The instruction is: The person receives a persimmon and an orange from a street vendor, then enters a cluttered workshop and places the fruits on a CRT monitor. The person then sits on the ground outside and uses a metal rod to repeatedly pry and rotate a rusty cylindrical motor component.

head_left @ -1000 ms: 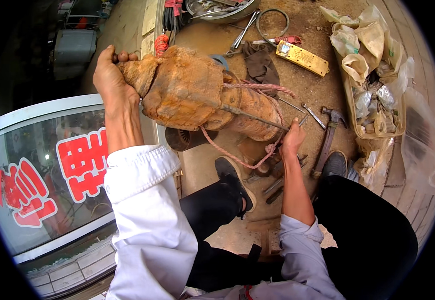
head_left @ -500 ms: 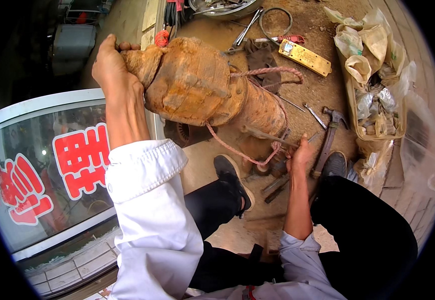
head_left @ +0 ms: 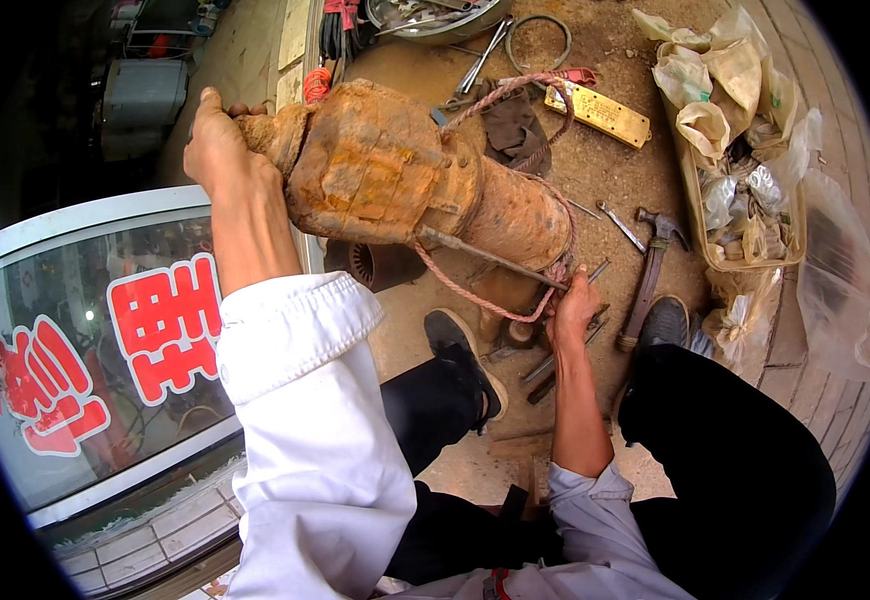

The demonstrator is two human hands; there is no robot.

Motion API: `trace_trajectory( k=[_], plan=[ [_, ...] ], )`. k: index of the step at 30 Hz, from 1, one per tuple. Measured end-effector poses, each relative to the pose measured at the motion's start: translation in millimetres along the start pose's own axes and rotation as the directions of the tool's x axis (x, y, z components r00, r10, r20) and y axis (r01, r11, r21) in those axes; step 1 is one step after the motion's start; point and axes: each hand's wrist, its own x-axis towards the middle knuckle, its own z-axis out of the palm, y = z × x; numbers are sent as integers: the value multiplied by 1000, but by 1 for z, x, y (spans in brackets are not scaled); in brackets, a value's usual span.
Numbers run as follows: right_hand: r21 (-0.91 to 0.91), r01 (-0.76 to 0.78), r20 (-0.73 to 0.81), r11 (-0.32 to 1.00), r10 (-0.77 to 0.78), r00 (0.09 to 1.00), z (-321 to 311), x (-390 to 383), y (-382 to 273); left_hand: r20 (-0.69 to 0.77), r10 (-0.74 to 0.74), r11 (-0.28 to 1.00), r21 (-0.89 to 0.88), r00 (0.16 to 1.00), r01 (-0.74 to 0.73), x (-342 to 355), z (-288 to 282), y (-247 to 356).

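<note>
A heavily rusted submersible pump point(head_left: 375, 165) lies tilted across the view, its narrow neck at the upper left and its round barrel toward the lower right. My left hand point(head_left: 230, 150) is wrapped round the neck. A pink rope point(head_left: 465, 291) is looped about the barrel and hangs slack on both sides. In my closed right hand point(head_left: 573, 308) is a long thin metal rod point(head_left: 490, 256). Its far end reaches the pump's flange, at the near side of the body; whether it presses there I cannot tell. My fingers hide part of the rod.
A hammer point(head_left: 652, 280) and a wrench point(head_left: 620, 226) lie on the dirty ground by my right shoe. Beyond are a yellow power strip point(head_left: 600, 112) and a metal basin point(head_left: 435, 30). A bag-filled basket point(head_left: 750, 262) stands right; a glass cabinet point(head_left: 85, 330) stands left.
My right hand has shifted slightly left, and the rod's far end has moved left to the flange. The pump has turned a little, and the rope's upper loop has swung up and left.
</note>
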Motion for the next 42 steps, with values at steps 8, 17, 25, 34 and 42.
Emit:
trace_trajectory(
  k=[8, 17, 25, 34, 42],
  plan=[
    [-92, 107, 28, 990, -105, 994, -11, 11, 20, 24, 21, 1000, 0, 999, -21, 6, -4, -3],
    [-122, 316, -120, 941, -330, 936, -3, 7, 27, 28, 8, 1000, -26, 1000, -7, 9, -8, -6],
    [-238, 374, -238, 896, -427, 872, 2, 2, 23, 29, 7, 999, -41, 1000, -6, 9, -11, -5],
    [-377, -18, -6, 926, 17, 1000, 4, -1, 22, 29, 16, 999, -31, 999, -15, 7, -14, -3],
    [-533, 97, -78, 840, -162, 984, -3, 23, 27, 137, 16, 997, -75, 990, -6, 16, -16, -11]
  ],
)
